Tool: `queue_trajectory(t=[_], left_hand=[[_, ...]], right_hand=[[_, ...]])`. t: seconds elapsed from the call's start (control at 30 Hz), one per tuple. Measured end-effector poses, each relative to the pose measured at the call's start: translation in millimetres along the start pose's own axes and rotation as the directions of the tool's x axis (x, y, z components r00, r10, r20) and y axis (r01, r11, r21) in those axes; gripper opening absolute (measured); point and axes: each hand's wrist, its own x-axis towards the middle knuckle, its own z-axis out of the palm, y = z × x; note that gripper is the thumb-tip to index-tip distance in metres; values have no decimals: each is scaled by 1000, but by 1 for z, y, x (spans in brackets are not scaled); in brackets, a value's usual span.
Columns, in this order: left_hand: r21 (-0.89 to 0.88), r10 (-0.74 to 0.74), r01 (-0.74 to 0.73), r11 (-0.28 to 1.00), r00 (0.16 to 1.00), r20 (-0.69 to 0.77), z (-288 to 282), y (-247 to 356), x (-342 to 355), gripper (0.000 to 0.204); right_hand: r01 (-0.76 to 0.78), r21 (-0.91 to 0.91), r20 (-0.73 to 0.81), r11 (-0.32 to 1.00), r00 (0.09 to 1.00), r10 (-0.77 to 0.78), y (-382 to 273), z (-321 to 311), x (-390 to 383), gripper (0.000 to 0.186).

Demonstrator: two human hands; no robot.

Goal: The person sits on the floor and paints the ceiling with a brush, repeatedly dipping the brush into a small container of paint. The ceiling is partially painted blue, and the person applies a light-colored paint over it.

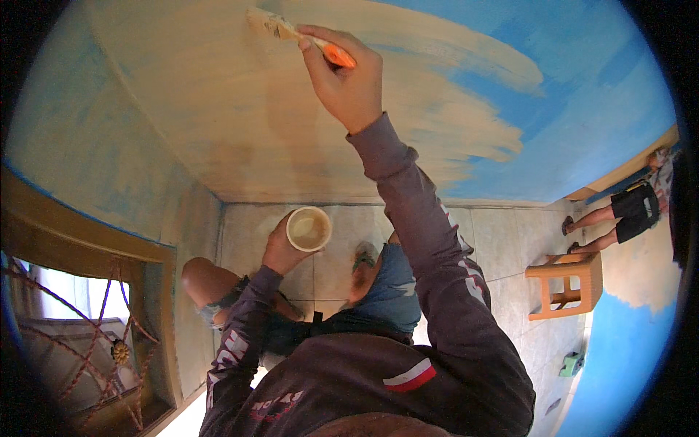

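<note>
My right hand [349,80] is closed around the orange handle of a paintbrush [320,45]. The brush points up and to the left, its pale bristles against the wall [240,102], or very near it; I cannot tell which. Cream-beige paint in broad, streaky strokes covers much of this wall, over bright blue that shows at the right. Lower down, my left hand [282,246] grips a round cup [309,229] from its left side. The cup has a white rim and cream-coloured paint inside.
A brown-framed window [164,320] crossed by ropes is at lower left. On the tiled floor [495,240] at right stands an orange plastic stool [564,286]. Another person in black shorts [637,211] stands beyond it. A small green object [571,364] lies at lower right, near a blue-and-beige wall [626,349].
</note>
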Motion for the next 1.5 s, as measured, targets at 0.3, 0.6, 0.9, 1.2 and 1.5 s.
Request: queue_trajectory(t=[0.3, 0.6, 0.9, 1.2, 1.5], left_hand=[[-20, -2, 1, 1000, 999, -41, -1, 1, -4, 86], [-52, -8, 8, 999, 1000, -9, 1, 0, -5, 87], [-80, 48, -43, 996, 997, 61, 8, 1, 0, 82], [-10, 67, -67, 998, 998, -6, 11, -8, -2, 85], [-18, 90, -89, 996, 995, 44, 8, -8, 0, 85]], right_hand=[[-164, -98, -26, 982, 986, 162, 21, -73, 24, 18], [-212, -132, -86, 968, 976, 202, 41, -241, 43, 30], [-261, -418, -407, 870, 910, 77, 5, -365, 34, 30], [-261, -150, -160, 954, 958, 237, 15, -227, -16, 27], [-345, -3, 173, 939, 924, 341, 10, -45, -32, 22]])
